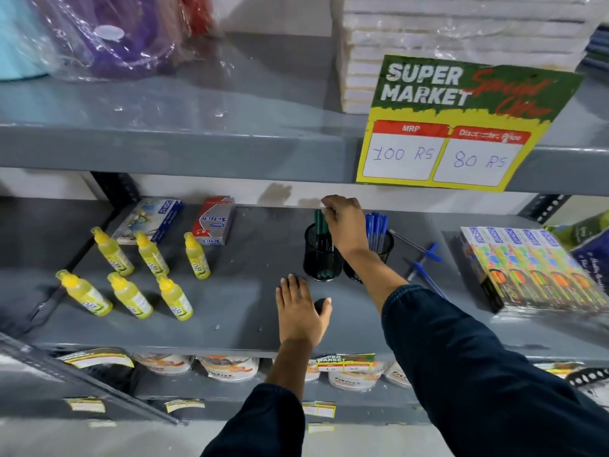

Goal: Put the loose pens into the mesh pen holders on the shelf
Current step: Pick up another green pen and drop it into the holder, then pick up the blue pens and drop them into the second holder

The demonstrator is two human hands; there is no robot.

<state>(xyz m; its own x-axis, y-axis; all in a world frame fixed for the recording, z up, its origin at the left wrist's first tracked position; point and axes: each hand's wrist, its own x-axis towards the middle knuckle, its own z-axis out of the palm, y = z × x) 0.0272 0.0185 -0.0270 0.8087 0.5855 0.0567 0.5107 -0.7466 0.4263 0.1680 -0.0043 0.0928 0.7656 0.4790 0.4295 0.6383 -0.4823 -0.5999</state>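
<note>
grey shelf (230, 291): two mesh holders (321, 255), two loose blue pens (425, 255); right hand (346, 225) pinching green pens (320, 222), left hand (301, 313) flat, fingers together.

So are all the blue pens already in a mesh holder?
No, two blue pens lie loose on the shelf, right of the holder with blue pens.

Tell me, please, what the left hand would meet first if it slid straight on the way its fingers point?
Probably the green-pen mesh holder: the left hand lies flat on the shelf, fingers pointing towards it, though depth is hard to judge.
</note>
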